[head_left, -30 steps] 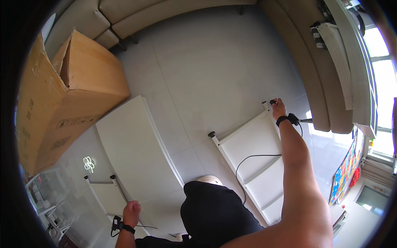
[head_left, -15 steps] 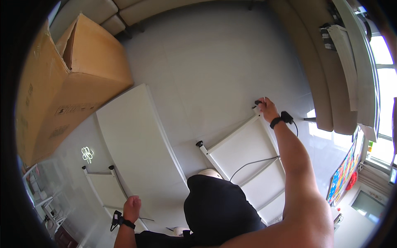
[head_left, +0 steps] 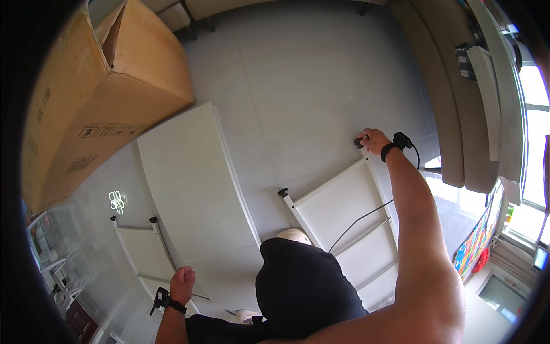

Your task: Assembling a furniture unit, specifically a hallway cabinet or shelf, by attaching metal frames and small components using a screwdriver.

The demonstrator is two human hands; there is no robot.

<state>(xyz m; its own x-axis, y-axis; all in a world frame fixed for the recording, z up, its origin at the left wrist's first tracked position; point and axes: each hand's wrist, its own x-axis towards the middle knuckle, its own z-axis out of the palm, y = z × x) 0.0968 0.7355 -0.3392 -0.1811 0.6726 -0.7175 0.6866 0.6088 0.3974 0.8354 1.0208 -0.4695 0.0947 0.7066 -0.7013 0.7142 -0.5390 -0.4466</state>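
Observation:
At the end of a white frame's leg, my right hand point(head_left: 374, 141) is closed on a round black leveling foot point(head_left: 358, 142). Its fingertips partly hide the foot. A thin pale sliver shows by the fingers, too small to name. The white metal frame point(head_left: 338, 192) lies on the floor, another black foot point(head_left: 283, 192) on its other leg and a grey cable point(head_left: 358, 219) across it. My left hand point(head_left: 183, 283) is curled into a loose fist beside my left leg, with nothing visible in it. Next to it lies a second white frame point(head_left: 137, 231) with black feet.
A long white panel point(head_left: 189, 166) lies between the two frames. The large cardboard box point(head_left: 149, 63) stands at the far left. A beige sofa point(head_left: 427, 74) runs along the right, with white boards point(head_left: 487, 97) by it. My black-clothed knee point(head_left: 306, 284) juts up in the middle.
The whole view has shifted slightly. My right hand has turned about the black foot, its wrist raised and fingers rearranged. My left hand stays curled in nearly the same place.

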